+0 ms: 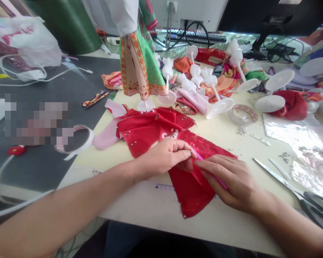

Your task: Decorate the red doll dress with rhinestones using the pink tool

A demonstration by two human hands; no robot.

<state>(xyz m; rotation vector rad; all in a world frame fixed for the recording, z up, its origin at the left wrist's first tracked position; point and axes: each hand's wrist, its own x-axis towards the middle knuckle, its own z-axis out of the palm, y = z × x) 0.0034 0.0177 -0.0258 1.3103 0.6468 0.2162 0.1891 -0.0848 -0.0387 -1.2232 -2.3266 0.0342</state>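
Note:
A small red garment (150, 127) with white trim and small pearl-like dots lies spread out under both hands. Over it, my left hand (172, 154) is closed in a pinch at the tip of a slim pink pen-like stick (220, 182); what sits between the fingertips is too small to make out. My right hand (231, 181) grips the stick, its fingers laid along the shaft. Pale pink fabric (106, 138) shows at the garment's left side. Part of a ruler strip (164, 187) sticks out from beneath the red cloth.
Scissors (290, 186) lie at right, beside silvery plastic (312, 154). Tape rolls (243, 114) rest right and left. White doll-shaped stands (195, 75) and cloth pieces crowd the back, near a dressed stand (141, 68). Monitors (269, 18) stand behind. A cable (67, 71) crosses the left.

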